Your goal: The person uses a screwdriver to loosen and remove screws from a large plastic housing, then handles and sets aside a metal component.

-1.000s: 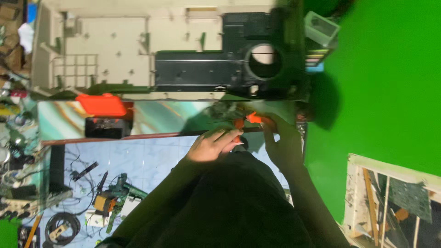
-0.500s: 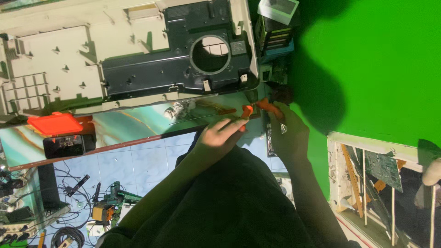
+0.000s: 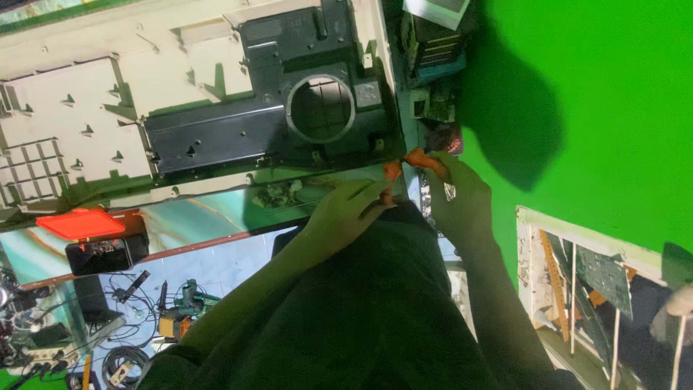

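My left hand [image 3: 346,213] and my right hand [image 3: 455,198] meet just below the edge of a big beige plastic housing [image 3: 108,108]. Between them they pinch a small orange-handled tool [image 3: 415,162]. The left fingers hold its near orange end and the right fingers close over its far end. What kind of tool it is stays unclear, since the fingers hide most of it. A dark panel with a round hole [image 3: 320,108] is set into the housing right above the hands. My dark sleeves fill the lower middle of the view.
A red flat lid [image 3: 81,224] and a dark phone [image 3: 97,254] lie at the left on a shiny sheet. Cables and small tools [image 3: 144,318] clutter the lower left. Green backdrop [image 3: 613,108] covers the right. A framed circuit board [image 3: 599,274] stands lower right, with someone's hand [image 3: 675,307] beside it.
The view has shifted, so the housing and its round hole now sit lower and nearer. Both hands stay together on the orange tool, a little higher against the housing's edge.
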